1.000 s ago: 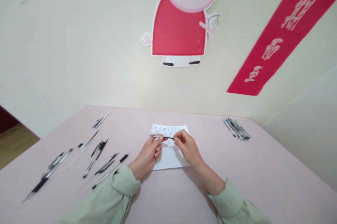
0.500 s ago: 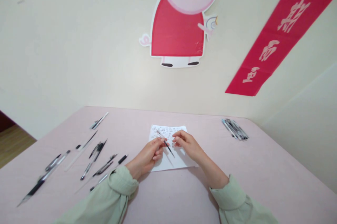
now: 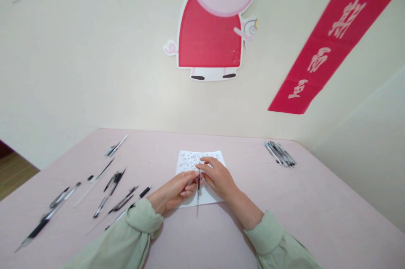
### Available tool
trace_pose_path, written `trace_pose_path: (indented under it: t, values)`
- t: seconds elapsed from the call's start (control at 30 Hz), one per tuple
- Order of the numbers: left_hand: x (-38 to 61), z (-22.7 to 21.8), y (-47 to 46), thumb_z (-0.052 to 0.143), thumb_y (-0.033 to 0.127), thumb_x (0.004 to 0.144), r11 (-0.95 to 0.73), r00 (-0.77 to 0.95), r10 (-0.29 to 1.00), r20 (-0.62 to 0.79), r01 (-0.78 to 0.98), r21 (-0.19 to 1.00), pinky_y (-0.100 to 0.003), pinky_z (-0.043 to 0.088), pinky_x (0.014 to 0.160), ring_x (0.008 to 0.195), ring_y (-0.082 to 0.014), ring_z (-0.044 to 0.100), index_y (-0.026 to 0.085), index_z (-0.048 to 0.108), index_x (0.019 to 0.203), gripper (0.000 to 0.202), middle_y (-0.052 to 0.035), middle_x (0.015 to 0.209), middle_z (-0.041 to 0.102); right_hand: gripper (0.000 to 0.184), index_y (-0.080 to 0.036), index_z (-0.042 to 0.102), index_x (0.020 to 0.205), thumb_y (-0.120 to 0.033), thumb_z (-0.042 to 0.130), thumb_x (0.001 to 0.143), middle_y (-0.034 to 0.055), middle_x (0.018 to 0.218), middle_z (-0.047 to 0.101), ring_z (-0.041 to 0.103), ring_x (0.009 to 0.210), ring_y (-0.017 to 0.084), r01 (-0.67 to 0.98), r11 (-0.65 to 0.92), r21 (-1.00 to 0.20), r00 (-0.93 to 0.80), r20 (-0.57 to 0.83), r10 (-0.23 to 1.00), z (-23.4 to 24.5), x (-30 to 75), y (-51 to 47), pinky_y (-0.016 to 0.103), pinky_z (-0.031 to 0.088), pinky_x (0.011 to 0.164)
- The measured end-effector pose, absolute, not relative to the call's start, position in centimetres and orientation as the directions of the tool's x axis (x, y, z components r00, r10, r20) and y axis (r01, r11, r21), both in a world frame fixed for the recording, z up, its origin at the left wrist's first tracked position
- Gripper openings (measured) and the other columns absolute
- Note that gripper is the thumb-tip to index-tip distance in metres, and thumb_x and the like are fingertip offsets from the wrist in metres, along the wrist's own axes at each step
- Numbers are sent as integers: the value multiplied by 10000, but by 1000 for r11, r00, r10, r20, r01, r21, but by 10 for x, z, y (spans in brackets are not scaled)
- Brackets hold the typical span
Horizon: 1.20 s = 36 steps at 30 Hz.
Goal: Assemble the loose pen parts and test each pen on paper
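Note:
My left hand (image 3: 175, 191) pinches a thin black pen refill (image 3: 198, 185) that now points toward me over a white paper (image 3: 190, 160) covered in scribbles. My right hand (image 3: 217, 178) rests on the paper beside the refill, fingers curled toward it and touching its upper end. Both hands sit over the paper's near half on the pink table (image 3: 303, 201).
Several pens and pen parts (image 3: 110, 184) lie scattered on the left of the table. A bundle of pens (image 3: 280, 153) lies at the far right. A cartoon pig cut-out (image 3: 215, 20) and a red banner (image 3: 329, 37) hang on the wall behind.
The refill, held level between both hands, swung round to point toward me. Both hands came lower and closer over the paper.

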<state>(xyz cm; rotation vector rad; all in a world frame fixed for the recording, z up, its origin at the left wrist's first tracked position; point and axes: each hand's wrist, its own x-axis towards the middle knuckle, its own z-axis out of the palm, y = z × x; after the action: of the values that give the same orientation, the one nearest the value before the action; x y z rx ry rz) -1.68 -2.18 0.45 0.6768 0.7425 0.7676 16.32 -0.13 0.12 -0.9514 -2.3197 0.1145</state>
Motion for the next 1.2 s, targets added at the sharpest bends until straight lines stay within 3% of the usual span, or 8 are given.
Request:
trace_pose_path:
  t: [0.3,0.5,0.67,0.77,0.9,1.03,1.13,1.2]
  values:
    - [-19,11,-20,514,226,864,605,491,784,-380,-463,648,-138,272,374,448,-25,401,102,617,948,182,-42,785,606,198,-213,603,1072,-171,510,902,86,1053,644,585,995,217,651,676,-344,-455,537,711,0,168,1,355,492,864]
    - [-18,13,-21,492,-34,722,511,363,857,-366,-499,700,-157,442,531,558,-49,541,105,605,944,285,-87,910,668,171,-199,599,1042,-218,479,922,76,975,661,601,918,218,710,577,-404,-347,512,786,0,176,5,339,475,813]
    - [-14,13,-21,609,19,782,419,275,907,-320,-508,752,-233,526,815,907,-155,671,109,617,942,183,-160,1093,678,202,-207,588,1084,-226,456,931,66,1001,632,598,931,194,685,542,-488,-310,478,822,0,179,6,309,470,824]
    - [-14,11,-18,648,57,795,406,243,914,-326,-525,748,-244,524,877,987,-180,670,99,625,969,181,-189,1146,665,220,-219,584,1105,-232,454,928,60,1007,622,601,913,183,668,526,-526,-290,466,836,-3,180,7,298,483,806]
    - [-18,12,-16,677,104,796,390,213,921,-327,-519,761,-189,559,765,906,-148,688,108,634,1015,223,-175,1197,652,228,-236,583,1113,-243,449,929,53,1009,619,605,869,169,659,506,-556,-267,455,849,-6,181,9,284,497,780]
    - [-20,16,-19,668,165,817,375,219,927,-305,-475,796,-111,458,436,538,-33,596,159,586,1090,285,-135,1166,673,226,-232,590,1104,-232,457,921,56,1016,617,598,908,174,653,508,-562,-274,450,850,-6,182,10,278,502,757]
    - [-19,16,-20,641,174,836,328,176,945,-277,-470,820,-91,328,345,391,12,436,167,538,973,171,-105,1011,720,217,-224,599,1085,-220,466,914,58,997,615,592,918,179,649,513,-561,-276,455,847,-6,182,11,285,503,762]
    - [-19,14,-19,644,173,832,308,148,951,-270,-473,825,-91,336,358,393,12,432,165,505,849,140,-87,954,725,212,-221,599,1080,-214,466,915,59,1003,614,591,920,179,652,509,-562,-273,451,849,-6,183,11,290,502,776]
